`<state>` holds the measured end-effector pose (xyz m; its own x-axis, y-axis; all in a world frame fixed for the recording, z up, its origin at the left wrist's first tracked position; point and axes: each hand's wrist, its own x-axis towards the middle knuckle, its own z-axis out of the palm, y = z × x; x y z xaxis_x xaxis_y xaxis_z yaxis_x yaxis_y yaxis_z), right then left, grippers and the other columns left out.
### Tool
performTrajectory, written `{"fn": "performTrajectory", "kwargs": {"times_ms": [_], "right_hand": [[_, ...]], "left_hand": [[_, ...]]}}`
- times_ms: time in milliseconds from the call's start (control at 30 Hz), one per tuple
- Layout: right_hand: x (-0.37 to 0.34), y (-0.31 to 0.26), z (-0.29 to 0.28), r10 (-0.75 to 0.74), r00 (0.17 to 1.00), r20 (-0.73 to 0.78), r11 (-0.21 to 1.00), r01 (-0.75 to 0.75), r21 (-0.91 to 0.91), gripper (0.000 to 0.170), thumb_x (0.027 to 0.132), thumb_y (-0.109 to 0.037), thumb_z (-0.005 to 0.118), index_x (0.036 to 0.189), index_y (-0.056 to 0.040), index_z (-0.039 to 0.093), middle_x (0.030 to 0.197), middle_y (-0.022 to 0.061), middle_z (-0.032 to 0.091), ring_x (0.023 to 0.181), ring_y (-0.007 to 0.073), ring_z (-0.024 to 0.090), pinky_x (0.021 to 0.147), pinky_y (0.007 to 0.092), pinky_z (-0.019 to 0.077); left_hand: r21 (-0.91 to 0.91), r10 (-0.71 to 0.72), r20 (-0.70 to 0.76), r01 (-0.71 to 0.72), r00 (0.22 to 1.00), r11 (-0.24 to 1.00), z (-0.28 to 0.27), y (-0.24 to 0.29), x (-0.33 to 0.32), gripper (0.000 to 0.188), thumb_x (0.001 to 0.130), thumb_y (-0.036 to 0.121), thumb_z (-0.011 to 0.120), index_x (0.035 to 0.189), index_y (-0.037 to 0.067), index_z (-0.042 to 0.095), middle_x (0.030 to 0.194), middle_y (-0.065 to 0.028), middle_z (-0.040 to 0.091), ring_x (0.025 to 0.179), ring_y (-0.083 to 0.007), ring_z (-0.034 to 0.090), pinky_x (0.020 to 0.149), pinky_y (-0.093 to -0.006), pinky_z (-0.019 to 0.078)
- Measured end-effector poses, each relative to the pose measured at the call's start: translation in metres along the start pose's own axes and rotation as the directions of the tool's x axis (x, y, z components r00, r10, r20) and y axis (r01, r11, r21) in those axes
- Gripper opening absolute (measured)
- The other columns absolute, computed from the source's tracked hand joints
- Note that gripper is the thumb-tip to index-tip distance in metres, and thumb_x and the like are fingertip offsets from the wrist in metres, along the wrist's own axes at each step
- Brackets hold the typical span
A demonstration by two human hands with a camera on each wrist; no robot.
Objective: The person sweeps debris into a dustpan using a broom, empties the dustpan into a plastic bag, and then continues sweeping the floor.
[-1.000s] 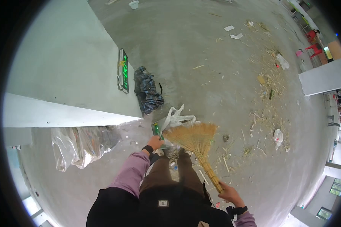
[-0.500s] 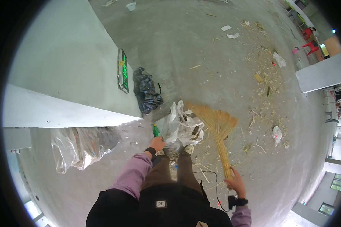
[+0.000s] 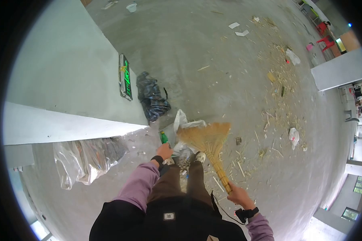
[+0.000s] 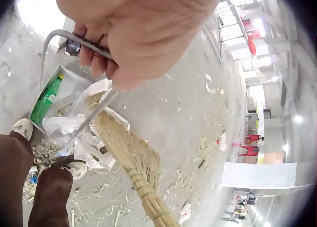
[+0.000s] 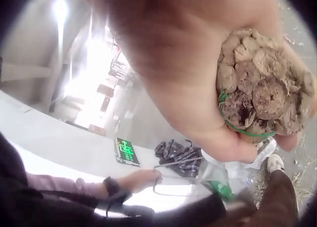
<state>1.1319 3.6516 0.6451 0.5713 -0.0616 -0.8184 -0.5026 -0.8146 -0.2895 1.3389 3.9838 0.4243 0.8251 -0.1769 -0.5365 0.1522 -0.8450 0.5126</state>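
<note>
My left hand (image 3: pixel 165 151) grips the bent metal handle (image 4: pixel 75 37) of a dustpan (image 4: pixel 75 79), which lies on the floor by my feet. Inside it are a green plastic bottle (image 4: pixel 47 99), crumpled white plastic (image 4: pixel 88 152) and straw bits. My right hand (image 3: pixel 239 195) is wrapped round the handle of a straw broom (image 3: pixel 207 140); the right wrist view shows its bundled stalk ends (image 5: pixel 262 90), tied with green string. The broom's fanned bristles overlap the white plastic at the dustpan's right side, slightly blurred in the head view.
A dark plaid bag (image 3: pixel 151 98) lies by a wall corner, near a green-lit sign (image 3: pixel 125 76). Clear plastic sacks (image 3: pixel 82 160) rest at the left. Straw litter (image 3: pixel 279 76) and a white plastic bag (image 3: pixel 294 136) lie scattered to the right. A pale partition (image 3: pixel 342 72) stands farther right.
The broom swung right, off the white plastic, then came back left over it. The white plastic spread out midway and is now partly covered again. My left hand stays on the dustpan handle.
</note>
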Motion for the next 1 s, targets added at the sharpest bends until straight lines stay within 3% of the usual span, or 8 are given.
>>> {"fn": "performTrajectory", "kwargs": {"times_ms": [67, 167, 267, 400, 567, 600, 733, 1000], "right_hand": [[-0.006, 0.013, 0.011, -0.117, 0.993, -0.005, 0.982, 0.115, -0.149, 0.068, 0.066, -0.016, 0.060, 0.129, -0.0129, 0.036, 0.068, 0.0185, 0.060, 0.061, 0.0322, 0.061, 0.055, 0.0401, 0.0483], [-0.011, -0.001, 0.004, -0.096, 0.995, 0.032, 0.993, 0.098, -0.062, 0.066, 0.065, -0.015, 0.060, 0.128, -0.0167, 0.039, 0.069, 0.0189, 0.060, 0.062, 0.0344, 0.060, 0.055, 0.0420, 0.0470], [-0.021, 0.001, 0.002, -0.192, 0.967, -0.168, 0.976, 0.170, -0.136, 0.064, 0.064, -0.015, 0.060, 0.125, -0.0199, 0.043, 0.069, 0.0181, 0.060, 0.062, 0.0360, 0.059, 0.057, 0.0431, 0.0467], [-0.083, -0.030, -0.004, 0.013, 0.976, -0.217, 0.992, -0.040, -0.121, 0.062, 0.062, -0.015, 0.062, 0.122, -0.0222, 0.047, 0.070, 0.0178, 0.060, 0.064, 0.0366, 0.059, 0.058, 0.0429, 0.0475], [-0.157, -0.033, 0.024, 0.200, 0.924, -0.325, 0.978, -0.167, 0.128, 0.063, 0.058, -0.016, 0.065, 0.119, -0.0218, 0.049, 0.066, 0.0170, 0.059, 0.065, 0.0375, 0.058, 0.058, 0.0424, 0.0470], [-0.168, -0.029, 0.033, 0.189, 0.903, -0.386, 0.980, -0.147, 0.135, 0.064, 0.056, -0.014, 0.067, 0.118, -0.0203, 0.051, 0.061, 0.0138, 0.058, 0.055, 0.0309, 0.059, 0.051, 0.0377, 0.0460], [-0.202, -0.029, 0.039, 0.504, 0.842, -0.192, 0.781, -0.349, 0.518, 0.068, 0.055, -0.012, 0.069, 0.120, -0.0178, 0.049, 0.055, 0.0102, 0.055, 0.050, 0.0190, 0.058, 0.048, 0.0307, 0.0452], [-0.125, 0.015, 0.101, 0.501, 0.842, -0.201, 0.561, -0.138, 0.816, 0.068, 0.062, -0.008, 0.067, 0.125, -0.0081, 0.041, 0.066, 0.0107, 0.059, 0.049, 0.0149, 0.056, 0.043, 0.0285, 0.0449]], "left_hand": [[-0.014, 0.028, 0.006, -0.028, 1.000, 0.999, -0.001, -0.004, 0.004, 0.033, 0.068, 0.031, 0.060, 0.080, 0.000, 0.057, 0.082, -0.0211, 0.061, 0.081, -0.0379, 0.058, 0.071, -0.0434, 0.0446], [0.016, 0.015, 0.076, -0.016, 0.997, 1.000, -0.012, -0.003, 0.000, 0.032, 0.070, 0.028, 0.057, 0.089, 0.003, 0.059, 0.088, -0.0203, 0.062, 0.087, -0.0377, 0.058, 0.077, -0.0440, 0.0444], [0.035, 0.077, 0.090, -0.081, 0.993, 0.996, -0.007, -0.014, 0.000, 0.033, 0.070, 0.029, 0.058, 0.089, 0.002, 0.058, 0.088, -0.0204, 0.062, 0.087, -0.0375, 0.058, 0.076, -0.0445, 0.0443], [-0.027, 0.126, 0.115, -0.124, 0.985, 0.992, -0.011, -0.013, -0.001, 0.032, 0.069, 0.028, 0.059, 0.086, 0.001, 0.057, 0.085, -0.0200, 0.061, 0.083, -0.0365, 0.058, 0.073, -0.0429, 0.0446], [-0.014, 0.245, 0.137, -0.245, 0.960, 0.969, -0.020, -0.026, 0.007, 0.030, 0.068, 0.026, 0.061, 0.082, -0.001, 0.056, 0.081, -0.0197, 0.060, 0.079, -0.0350, 0.058, 0.069, -0.0403, 0.0449], [-0.013, 0.256, 0.150, -0.257, 0.955, 0.966, -0.019, -0.030, 0.011, 0.031, 0.068, 0.026, 0.061, 0.082, -0.001, 0.055, 0.081, -0.0197, 0.060, 0.079, -0.0349, 0.058, 0.069, -0.0402, 0.0448], [0.007, 0.254, 0.207, -0.261, 0.945, 0.965, -0.018, -0.029, 0.010, 0.032, 0.068, 0.025, 0.062, 0.082, -0.001, 0.052, 0.080, -0.0192, 0.059, 0.079, -0.0347, 0.058, 0.069, -0.0401, 0.0442], [0.072, 0.198, 0.213, -0.217, 0.957, 0.973, -0.021, -0.015, -0.002, 0.032, 0.068, 0.027, 0.061, 0.087, 0.002, 0.052, 0.087, -0.0177, 0.059, 0.086, -0.0352, 0.056, 0.074, -0.0417, 0.0431]]}}
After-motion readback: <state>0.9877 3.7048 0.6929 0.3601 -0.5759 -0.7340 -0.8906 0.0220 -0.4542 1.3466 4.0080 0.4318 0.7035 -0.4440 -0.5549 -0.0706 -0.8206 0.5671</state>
